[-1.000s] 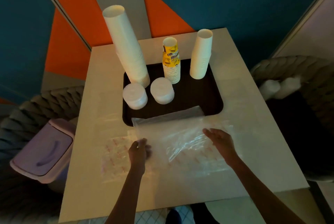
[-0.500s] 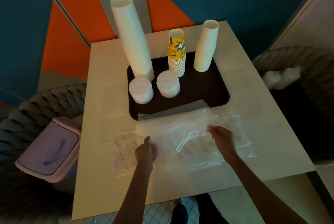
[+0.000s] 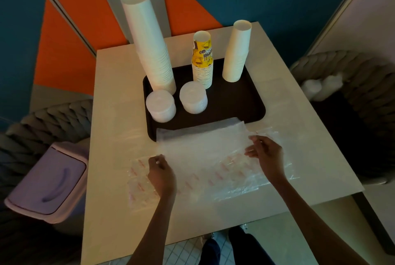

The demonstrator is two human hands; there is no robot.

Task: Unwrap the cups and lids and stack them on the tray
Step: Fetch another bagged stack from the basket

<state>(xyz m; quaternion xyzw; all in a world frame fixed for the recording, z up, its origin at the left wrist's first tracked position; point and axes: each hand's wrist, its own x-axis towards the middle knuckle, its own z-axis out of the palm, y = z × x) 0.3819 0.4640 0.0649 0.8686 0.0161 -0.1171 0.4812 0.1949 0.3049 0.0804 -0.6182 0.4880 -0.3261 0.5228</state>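
Note:
A dark tray (image 3: 235, 106) holds a tall white cup stack (image 3: 149, 44), a shorter stack topped by a yellow printed cup (image 3: 202, 61), a third white cup stack (image 3: 236, 51), and two lid stacks (image 3: 160, 105) (image 3: 193, 100). Clear plastic wrappers (image 3: 205, 158) with red print lie flat on the table in front of the tray, one edge overlapping the tray's near rim. My left hand (image 3: 161, 175) pinches the wrapper's left end. My right hand (image 3: 266, 154) pinches its right end.
The white table (image 3: 115, 93) is small, with edges close on all sides. A lilac lidded bin (image 3: 47, 183) stands on the floor at the left. A braided grey seat (image 3: 352, 76) with white wrapped items (image 3: 316, 89) sits at the right.
My hands have spread apart along the wrapper, the right one shifting toward its right end. The wrapper lies flatter. The camera has moved closer.

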